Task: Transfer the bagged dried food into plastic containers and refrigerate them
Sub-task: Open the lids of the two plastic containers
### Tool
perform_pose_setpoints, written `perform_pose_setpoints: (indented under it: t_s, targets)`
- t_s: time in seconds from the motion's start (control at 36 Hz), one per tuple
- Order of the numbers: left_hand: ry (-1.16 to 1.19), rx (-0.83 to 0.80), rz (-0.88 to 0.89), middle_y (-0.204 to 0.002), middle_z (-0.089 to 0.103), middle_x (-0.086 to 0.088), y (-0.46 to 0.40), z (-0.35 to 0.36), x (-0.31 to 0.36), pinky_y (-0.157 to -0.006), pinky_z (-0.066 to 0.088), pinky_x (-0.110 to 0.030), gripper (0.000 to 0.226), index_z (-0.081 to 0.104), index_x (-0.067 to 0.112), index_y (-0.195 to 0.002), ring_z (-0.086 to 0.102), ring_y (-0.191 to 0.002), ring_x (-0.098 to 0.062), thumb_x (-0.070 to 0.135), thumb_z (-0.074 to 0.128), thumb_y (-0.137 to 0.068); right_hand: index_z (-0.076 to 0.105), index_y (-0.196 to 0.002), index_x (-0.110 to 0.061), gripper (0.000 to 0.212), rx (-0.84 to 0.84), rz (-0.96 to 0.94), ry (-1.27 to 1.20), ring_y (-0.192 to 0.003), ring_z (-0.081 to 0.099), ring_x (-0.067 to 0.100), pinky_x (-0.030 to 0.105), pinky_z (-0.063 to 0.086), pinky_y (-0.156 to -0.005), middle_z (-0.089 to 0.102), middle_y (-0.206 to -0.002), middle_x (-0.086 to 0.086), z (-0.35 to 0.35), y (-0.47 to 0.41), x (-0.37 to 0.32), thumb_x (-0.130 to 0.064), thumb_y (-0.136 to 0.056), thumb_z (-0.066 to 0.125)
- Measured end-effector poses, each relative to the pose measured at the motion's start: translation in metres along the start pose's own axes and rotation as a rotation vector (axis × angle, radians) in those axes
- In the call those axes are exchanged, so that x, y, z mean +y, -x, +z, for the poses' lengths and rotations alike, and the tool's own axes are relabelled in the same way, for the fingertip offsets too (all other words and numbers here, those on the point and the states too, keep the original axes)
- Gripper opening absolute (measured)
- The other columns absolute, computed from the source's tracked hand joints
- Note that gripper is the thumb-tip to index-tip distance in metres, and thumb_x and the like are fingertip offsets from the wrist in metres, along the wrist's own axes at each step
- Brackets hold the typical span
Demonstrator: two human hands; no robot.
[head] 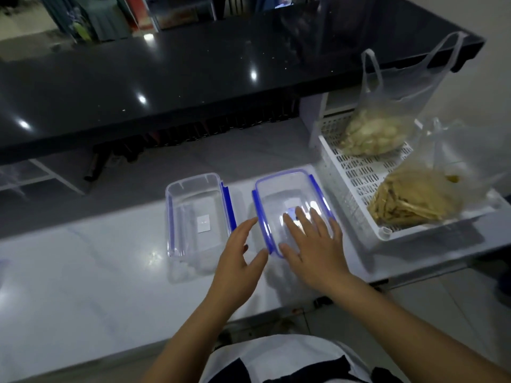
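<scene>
Clear plastic container [293,200] is sitting under my right hand [312,244], fingers spread flat on it; my left hand [237,255] is hovering beside it, loosely spread.

Both forearms are bare from the lower edge of the picture up to the wrists, with no sleeve over them. The left hand [237,258] and the right hand [315,250] are bare as well: no glove, ring, watch or bracelet shows on either. At the bottom centre, between the arms, lies the front of a white garment [276,355] with broad black shapes across it; the picture is too blurred there to tell what the dark pattern shows.
</scene>
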State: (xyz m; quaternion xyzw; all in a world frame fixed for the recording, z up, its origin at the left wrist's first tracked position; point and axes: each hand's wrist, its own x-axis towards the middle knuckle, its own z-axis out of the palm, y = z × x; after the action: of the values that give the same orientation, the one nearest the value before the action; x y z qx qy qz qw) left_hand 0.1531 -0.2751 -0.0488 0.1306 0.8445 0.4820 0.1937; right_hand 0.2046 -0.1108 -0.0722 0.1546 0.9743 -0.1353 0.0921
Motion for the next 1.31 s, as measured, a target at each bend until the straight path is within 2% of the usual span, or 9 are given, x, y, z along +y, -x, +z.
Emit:
perform_pose_setpoints:
  t_s: [0.11,0.22,0.33,0.42,0.5,0.61,0.86,1.11,1.31]
  targets:
    - [0.16,0.025,-0.092,-0.14,0.045,0.02,0.017,0.002,-0.012,-0.073,0.051,-0.005,0.053,0.04,0.044,-0.138,0.048,-0.123,-0.003,0.027,0.065,-0.094,0.013,-0.155,-0.039,0.078,-0.045,-0.07,-0.082,-0.153,-0.002,0.019,0.047,-0.001,-0.119,0.005,-0.166,-0.008,0.0,0.042,-0.008,-0.072,-0.085,0.01]
    - [0.381,-0.005,-0.23,-0.13,0.062,0.006,0.035,0.001,-0.028,-0.073,0.061,-0.026,0.053,0.049,0.037,-0.136,0.069,-0.105,-0.013,0.019,0.07,-0.091,0.035,-0.147,-0.044,0.071,-0.014,-0.055,-0.404,-0.145,0.019,0.008,0.032,0.017,-0.117,0.028,-0.157,-0.016,-0.016,0.066,0.003,-0.07,-0.081,0.041]
    - [0.556,-0.051,-0.343,-0.113,0.072,-0.003,0.043,0.003,-0.032,-0.07,0.062,-0.036,0.057,0.052,0.04,-0.133,0.074,-0.094,-0.019,0.012,0.073,-0.088,0.053,-0.139,-0.034,0.05,0.099,0.202,-0.942,-0.105,0.053,-0.012,0.015,0.046,-0.085,0.054,-0.129,-0.017,-0.027,0.062,0.029,-0.027,-0.091,0.068]
    - [0.579,-0.058,-0.357,-0.109,0.075,-0.007,0.045,0.002,-0.034,-0.074,0.062,-0.04,0.059,0.053,0.039,-0.135,0.074,-0.096,-0.025,0.01,0.073,-0.087,0.062,-0.129,-0.03,0.044,-0.013,0.365,-1.222,-0.086,0.069,0.005,0.023,0.055,-0.064,0.067,-0.118,-0.004,-0.023,0.058,0.042,-0.01,-0.091,0.067]
    - [0.529,-0.064,-0.347,-0.11,0.075,-0.007,0.044,-0.005,-0.042,-0.092,0.057,-0.046,0.061,0.053,0.036,-0.139,0.073,-0.101,-0.025,0.013,0.074,-0.086,0.067,-0.124,-0.029,0.046,-0.035,0.391,-1.292,-0.091,0.072,0.024,0.041,0.062,-0.073,0.07,-0.109,0.005,-0.013,0.059,0.048,-0.004,-0.086,0.072]
    - [0.567,-0.106,-0.361,-0.112,0.075,-0.008,0.048,-0.01,-0.048,-0.093,0.057,-0.043,0.054,0.053,0.031,-0.139,0.072,-0.104,-0.026,0.014,0.068,-0.09,0.068,-0.122,-0.026,0.047,-0.124,0.399,-1.474,-0.087,0.073,0.029,0.036,0.058,-0.069,0.071,-0.107,0.014,-0.001,0.062,0.057,0.0,-0.084,0.071]
    - [0.611,-0.154,-0.371,-0.116,0.073,-0.012,0.052,-0.008,-0.046,-0.089,0.059,-0.042,0.049,0.051,0.028,-0.14,0.071,-0.107,-0.03,0.011,0.06,-0.096,0.064,-0.128,-0.022,0.043,-0.075,0.391,-1.476,-0.09,0.072,0.031,0.045,0.059,-0.077,0.072,-0.106,0.018,0.003,0.071,0.071,0.001,-0.093,0.059]
    - [0.597,-0.13,-0.411,-0.123,0.071,-0.008,0.049,0.001,-0.046,-0.097,0.054,-0.053,0.045,0.05,0.026,-0.142,0.069,-0.111,-0.029,0.009,0.053,-0.101,0.06,-0.132,-0.019,0.04,0.046,0.413,-1.481,-0.091,0.073,0.022,0.03,0.061,-0.069,0.074,-0.108,0.013,0.003,0.083,0.077,0.0,-0.1,0.047]
    - [0.107,-0.005,-0.138,-0.139,0.049,0.028,0.064,0.0,-0.041,-0.091,0.049,-0.014,0.059,0.042,0.049,-0.142,0.054,-0.117,0.01,0.034,0.068,-0.092,0.051,-0.139,-0.038,0.056,0.141,0.145,-0.96,-0.119,0.051,-0.008,0.005,0.041,-0.092,0.053,-0.133,-0.023,0.004,0.106,0.077,-0.024,-0.089,0.071]
